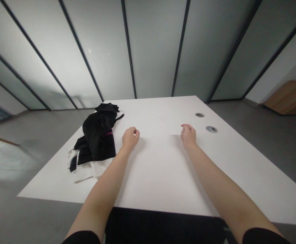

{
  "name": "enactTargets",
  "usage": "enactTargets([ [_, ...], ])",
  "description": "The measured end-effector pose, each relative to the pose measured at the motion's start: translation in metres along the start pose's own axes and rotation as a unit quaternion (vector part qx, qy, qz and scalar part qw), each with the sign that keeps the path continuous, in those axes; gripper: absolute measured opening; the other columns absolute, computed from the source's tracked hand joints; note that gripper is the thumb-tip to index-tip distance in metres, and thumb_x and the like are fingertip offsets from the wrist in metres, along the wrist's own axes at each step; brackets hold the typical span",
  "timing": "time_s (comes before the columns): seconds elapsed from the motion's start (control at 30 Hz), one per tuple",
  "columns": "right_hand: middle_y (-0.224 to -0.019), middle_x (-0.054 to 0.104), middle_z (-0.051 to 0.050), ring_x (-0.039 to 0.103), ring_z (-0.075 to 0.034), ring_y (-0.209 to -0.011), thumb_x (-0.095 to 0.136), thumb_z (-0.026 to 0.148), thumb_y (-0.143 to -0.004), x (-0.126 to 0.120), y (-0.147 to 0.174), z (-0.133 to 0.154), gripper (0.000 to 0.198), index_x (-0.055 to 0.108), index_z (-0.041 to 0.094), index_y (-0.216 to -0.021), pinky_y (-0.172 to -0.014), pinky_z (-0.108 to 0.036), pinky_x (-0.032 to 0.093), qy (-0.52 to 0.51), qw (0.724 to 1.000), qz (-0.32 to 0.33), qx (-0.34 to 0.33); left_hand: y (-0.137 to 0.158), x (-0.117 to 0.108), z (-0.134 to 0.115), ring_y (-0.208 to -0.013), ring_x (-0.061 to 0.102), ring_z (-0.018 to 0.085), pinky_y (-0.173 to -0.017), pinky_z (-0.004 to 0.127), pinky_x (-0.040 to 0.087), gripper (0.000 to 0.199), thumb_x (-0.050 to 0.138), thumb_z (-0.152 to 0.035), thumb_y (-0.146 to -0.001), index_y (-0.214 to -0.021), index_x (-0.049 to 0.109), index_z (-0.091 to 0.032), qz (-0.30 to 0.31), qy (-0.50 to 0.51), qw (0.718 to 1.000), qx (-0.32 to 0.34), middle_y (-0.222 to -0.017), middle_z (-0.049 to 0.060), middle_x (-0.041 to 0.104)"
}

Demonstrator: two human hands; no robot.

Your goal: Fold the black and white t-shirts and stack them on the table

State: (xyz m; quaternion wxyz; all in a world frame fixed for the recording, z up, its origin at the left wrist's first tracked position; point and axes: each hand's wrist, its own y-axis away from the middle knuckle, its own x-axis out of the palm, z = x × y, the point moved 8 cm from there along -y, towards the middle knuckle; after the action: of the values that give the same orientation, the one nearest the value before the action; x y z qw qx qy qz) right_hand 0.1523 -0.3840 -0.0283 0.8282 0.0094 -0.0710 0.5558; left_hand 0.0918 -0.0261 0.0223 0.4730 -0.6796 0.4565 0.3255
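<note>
Both hands are over the white table (160,162). My left hand (131,138) is curled, its fingertips close to the thumb around a small gap, with no object visible in it. Left of it lies a heap of black cloth (99,132), rumpled on top and flatter at the front, with a strap sticking out and a little pink print. White cloth (84,172) shows from under the heap. My right hand (188,135) is apart from the left, loosely bent with one finger stretched inward, and holds nothing I can see.
Two round grommets, a far one (200,115) and a nearer one (211,129), sit in the tabletop at the right. Frosted glass panels (155,51) stand behind the table. A wooden piece (290,96) is on the grey floor at far right.
</note>
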Motion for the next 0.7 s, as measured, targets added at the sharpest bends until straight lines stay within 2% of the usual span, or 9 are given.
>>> enactTargets([
  [0.1,-0.052,0.025,0.015,0.017,-0.01,-0.041,0.062,0.033,-0.084,-0.007,-0.005,-0.004,0.011,0.055,0.025,-0.088,-0.039,-0.022,0.012,-0.144,0.987,-0.018,0.067,-0.007,-0.037,0.043,-0.13,0.061,0.033,-0.113,0.046,0.046,0.026,0.054,-0.032,-0.1,-0.117,0.069,-0.018,-0.132,-0.04,0.988,-0.072,-0.126,0.016,0.07],
  [0.2,-0.051,0.024,0.016,0.014,-0.009,-0.04,0.062,0.027,-0.085,-0.01,-0.008,-0.01,0.01,0.054,0.025,-0.091,-0.036,-0.02,0.011,-0.217,0.968,-0.013,0.123,-0.002,-0.06,0.101,-0.155,0.035,0.043,-0.125,0.06,0.032,0.053,0.063,-0.032,-0.093,-0.141,0.057,-0.01,-0.214,-0.069,0.959,-0.171,-0.158,0.025,0.05],
  [0.27,-0.051,0.028,0.016,0.015,-0.008,-0.039,0.063,0.026,-0.086,-0.013,-0.009,-0.013,0.011,0.054,0.025,-0.092,-0.035,-0.02,0.011,-0.243,0.959,-0.015,0.147,0.002,-0.061,0.138,-0.156,0.032,0.046,-0.124,0.065,0.032,0.059,0.064,-0.03,-0.092,-0.145,0.053,-0.006,-0.205,-0.065,0.948,-0.232,-0.16,0.029,0.047],
  [0.33,-0.051,0.033,0.016,0.017,-0.007,-0.038,0.066,0.027,-0.085,-0.014,-0.01,-0.016,0.014,0.054,0.025,-0.092,-0.034,-0.019,0.012,-0.255,0.954,-0.018,0.158,0.004,-0.054,0.163,-0.151,0.039,0.044,-0.119,0.063,0.04,0.045,0.059,-0.025,-0.095,-0.137,0.06,-0.008,-0.166,-0.051,0.946,-0.275,-0.151,0.028,0.055],
  [0.43,-0.052,0.037,0.015,0.02,-0.006,-0.036,0.069,0.028,-0.083,-0.014,-0.011,-0.018,0.017,0.055,0.025,-0.092,-0.033,-0.019,0.013,-0.259,0.951,-0.021,0.167,0.004,-0.045,0.175,-0.139,0.05,0.043,-0.107,0.058,0.05,0.026,0.051,-0.019,-0.1,-0.116,0.071,-0.014,-0.119,-0.037,0.946,-0.298,-0.135,0.023,0.064],
  [0.5,-0.052,0.038,0.015,0.022,-0.006,-0.036,0.068,0.027,-0.083,-0.013,-0.011,-0.018,0.016,0.056,0.026,-0.093,-0.033,-0.019,0.014,-0.258,0.951,-0.021,0.169,0.004,-0.046,0.174,-0.135,0.052,0.042,-0.104,0.057,0.052,0.023,0.052,-0.019,-0.1,-0.112,0.071,-0.015,-0.13,-0.041,0.944,-0.301,-0.135,0.023,0.063],
  [0.6,-0.052,0.039,0.015,0.025,-0.006,-0.037,0.069,0.029,-0.084,-0.012,-0.011,-0.017,0.016,0.056,0.026,-0.093,-0.033,-0.018,0.016,-0.25,0.954,-0.013,0.164,0.005,-0.053,0.17,-0.138,0.05,0.042,-0.108,0.056,0.049,0.035,0.06,-0.018,-0.096,-0.13,0.063,-0.01,-0.189,-0.06,0.934,-0.297,-0.144,0.026,0.056],
  [0.7,-0.053,0.04,0.015,0.028,-0.006,-0.037,0.072,0.031,-0.083,-0.012,-0.011,-0.016,0.02,0.056,0.026,-0.094,-0.033,-0.018,0.018,-0.24,0.958,-0.005,0.159,0.003,-0.053,0.173,-0.137,0.052,0.041,-0.109,0.056,0.048,0.046,0.06,-0.012,-0.094,-0.14,0.056,-0.006,-0.194,-0.07,0.934,-0.292,-0.143,0.028,0.057],
])
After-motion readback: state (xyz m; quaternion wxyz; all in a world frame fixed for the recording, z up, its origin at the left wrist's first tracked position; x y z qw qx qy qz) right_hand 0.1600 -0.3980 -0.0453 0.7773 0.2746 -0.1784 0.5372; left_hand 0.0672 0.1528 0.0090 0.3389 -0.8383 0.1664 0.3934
